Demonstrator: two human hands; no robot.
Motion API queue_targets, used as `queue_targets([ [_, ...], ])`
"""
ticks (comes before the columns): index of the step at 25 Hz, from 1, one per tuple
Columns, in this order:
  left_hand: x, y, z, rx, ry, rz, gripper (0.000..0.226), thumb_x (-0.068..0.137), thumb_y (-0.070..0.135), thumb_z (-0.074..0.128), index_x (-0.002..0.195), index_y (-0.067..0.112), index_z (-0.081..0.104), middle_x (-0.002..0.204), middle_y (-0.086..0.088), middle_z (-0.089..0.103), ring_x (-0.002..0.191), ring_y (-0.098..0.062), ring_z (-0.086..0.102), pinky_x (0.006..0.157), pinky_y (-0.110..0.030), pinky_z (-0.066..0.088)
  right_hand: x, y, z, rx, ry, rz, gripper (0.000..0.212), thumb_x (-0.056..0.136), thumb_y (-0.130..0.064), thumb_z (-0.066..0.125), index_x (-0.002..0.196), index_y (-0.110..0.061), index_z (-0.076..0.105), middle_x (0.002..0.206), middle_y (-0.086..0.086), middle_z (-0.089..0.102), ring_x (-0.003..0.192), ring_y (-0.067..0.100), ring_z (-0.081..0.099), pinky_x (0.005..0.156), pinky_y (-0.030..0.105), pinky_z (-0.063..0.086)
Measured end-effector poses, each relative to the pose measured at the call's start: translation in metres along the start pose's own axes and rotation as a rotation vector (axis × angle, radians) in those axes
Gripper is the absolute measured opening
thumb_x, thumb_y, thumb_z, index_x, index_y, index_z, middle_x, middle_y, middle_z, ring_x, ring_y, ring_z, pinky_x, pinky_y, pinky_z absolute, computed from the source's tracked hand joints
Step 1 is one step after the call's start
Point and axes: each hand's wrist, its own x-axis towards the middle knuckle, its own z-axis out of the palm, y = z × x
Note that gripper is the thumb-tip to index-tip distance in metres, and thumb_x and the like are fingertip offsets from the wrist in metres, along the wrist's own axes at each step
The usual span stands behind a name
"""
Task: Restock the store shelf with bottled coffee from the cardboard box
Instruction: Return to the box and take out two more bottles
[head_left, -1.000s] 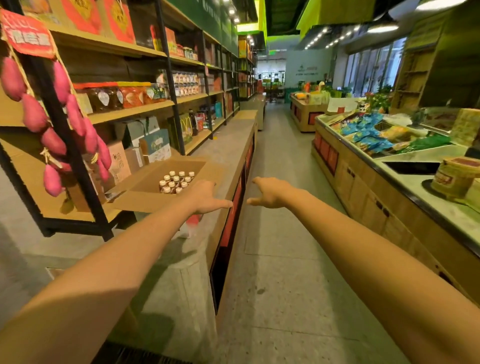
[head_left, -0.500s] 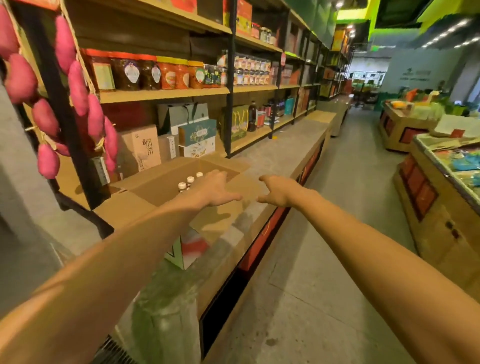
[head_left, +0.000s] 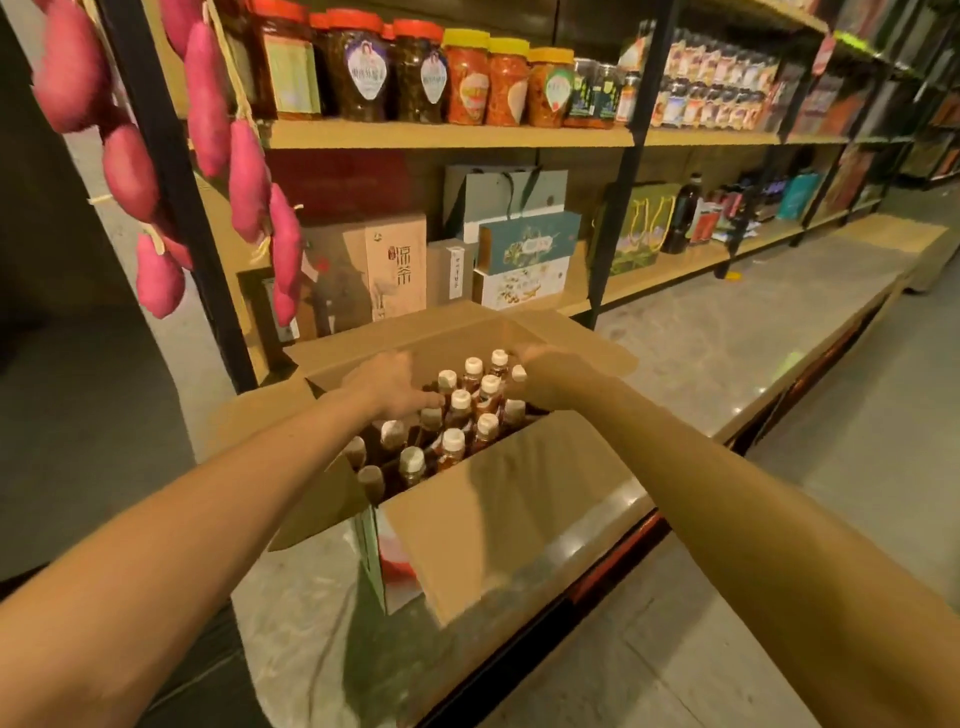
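From my feed the coffee bottles (head_left: 460, 410) stood packed in the open cardboard box (head_left: 509, 514), left hand (head_left: 387, 387) loosely spread over them, right hand (head_left: 553, 382) hiding its fingers so I couldn't tell, and they looked heavy-ish, slick, maybe breakable, so I'd grab the necks.

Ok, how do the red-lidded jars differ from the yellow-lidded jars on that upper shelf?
Lids: the red-lidded jars have red caps, the yellow-lidded jars yellow ones. Contents: the red-lidded jars look dark inside, the yellow-lidded jars orange-red. Place: the red-lidded jars stand left of the yellow-lidded jars. Both kinds stand upright, labelled, on the same wooden shelf.
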Motion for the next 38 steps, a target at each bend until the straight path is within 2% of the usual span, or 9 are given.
queue_targets([
  [4, 0.049, -0.01, 0.018, 0.004, -0.051, -0.11, 0.069, 0.084, 0.05, 0.06, 0.137, 0.012, 0.039, 0.139, -0.01, 0.048, 0.121, -0.027, 0.05, 0.099, -0.04, 0.044, 0.07, 0.022, 0.011, 0.112, -0.093, -0.029, 0.037, 0.089, -0.026, 0.058, 0.119, -0.004, 0.058, 0.12, 0.016, 0.061, 0.112, 0.033, 0.056, 0.094, 0.038, 0.045],
  [8, 0.092, -0.019, 0.041, -0.05, -0.116, -0.204, 0.073, 0.085, 0.047, 0.059, 0.143, 0.012, 0.032, 0.14, -0.011, 0.048, 0.124, -0.028, 0.048, 0.1, -0.04, 0.043, 0.129, 0.037, 0.032, 0.172, -0.183, 0.004, 0.036, 0.091, -0.011, 0.053, 0.125, 0.002, 0.053, 0.129, 0.021, 0.054, 0.121, 0.036, 0.049, 0.097, 0.037, 0.04],
  [10, 0.112, -0.021, 0.053, -0.094, -0.146, -0.249, 0.071, 0.087, 0.046, 0.058, 0.143, 0.011, 0.032, 0.139, -0.012, 0.048, 0.124, -0.028, 0.048, 0.1, -0.039, 0.043, 0.16, 0.044, 0.048, 0.206, -0.219, -0.071, 0.038, 0.093, -0.014, 0.052, 0.129, -0.002, 0.049, 0.13, 0.019, 0.052, 0.123, 0.035, 0.048, 0.1, 0.037, 0.038],
  [13, 0.144, -0.019, 0.073, -0.212, -0.144, -0.317, 0.065, 0.089, 0.042, 0.056, 0.141, 0.008, 0.037, 0.137, -0.012, 0.051, 0.124, -0.028, 0.049, 0.098, -0.035, 0.041, 0.205, 0.055, 0.074, 0.298, -0.218, -0.19, 0.039, 0.09, -0.025, 0.057, 0.127, -0.013, 0.049, 0.127, 0.009, 0.054, 0.118, 0.027, 0.051, 0.09, 0.029, 0.04],
  [15, 0.164, -0.015, 0.085, -0.335, -0.129, -0.376, 0.057, 0.089, 0.04, 0.057, 0.135, 0.006, 0.046, 0.132, -0.012, 0.055, 0.121, -0.027, 0.052, 0.095, -0.032, 0.041, 0.233, 0.064, 0.09, 0.317, -0.2, -0.186, 0.042, 0.088, -0.024, 0.06, 0.127, -0.011, 0.051, 0.127, 0.011, 0.055, 0.118, 0.029, 0.051, 0.092, 0.03, 0.042],
  [19, 0.196, -0.009, 0.114, -0.493, -0.16, -0.462, 0.034, 0.085, 0.036, 0.064, 0.108, 0.011, 0.066, 0.11, -0.008, 0.067, 0.105, -0.023, 0.061, 0.08, -0.027, 0.043, 0.276, 0.074, 0.116, 0.298, -0.31, -0.207, 0.038, 0.084, -0.026, 0.066, 0.117, -0.008, 0.057, 0.119, 0.013, 0.062, 0.111, 0.028, 0.056, 0.091, 0.031, 0.044],
  [25, 0.217, -0.017, 0.139, -0.551, -0.22, -0.538, 0.038, 0.072, 0.029, 0.077, 0.106, 0.016, 0.064, 0.109, -0.001, 0.065, 0.107, -0.021, 0.059, 0.09, -0.032, 0.046, 0.296, 0.079, 0.14, 0.546, -0.396, -0.183, 0.033, 0.075, -0.014, 0.076, 0.102, -0.001, 0.063, 0.111, 0.014, 0.066, 0.108, 0.029, 0.059, 0.081, 0.027, 0.04],
  [31, 0.22, -0.018, 0.144, -0.457, -0.233, -0.544, 0.043, 0.07, 0.02, 0.081, 0.108, 0.014, 0.063, 0.103, 0.002, 0.061, 0.1, -0.014, 0.054, 0.086, -0.027, 0.042, 0.3, 0.079, 0.158, 0.642, -0.538, -0.152, 0.049, 0.069, -0.011, 0.08, 0.114, -0.007, 0.061, 0.119, 0.01, 0.064, 0.118, 0.026, 0.055, 0.103, 0.038, 0.041],
  [38, 0.212, -0.027, 0.15, -0.531, -0.15, -0.617, 0.046, 0.07, 0.022, 0.08, 0.111, 0.01, 0.063, 0.111, -0.005, 0.063, 0.105, -0.018, 0.056, 0.089, -0.029, 0.044, 0.291, 0.08, 0.171, 0.836, -0.487, -0.172, 0.05, 0.068, -0.011, 0.081, 0.115, -0.009, 0.064, 0.116, 0.009, 0.067, 0.114, 0.023, 0.059, 0.102, 0.041, 0.045],
])
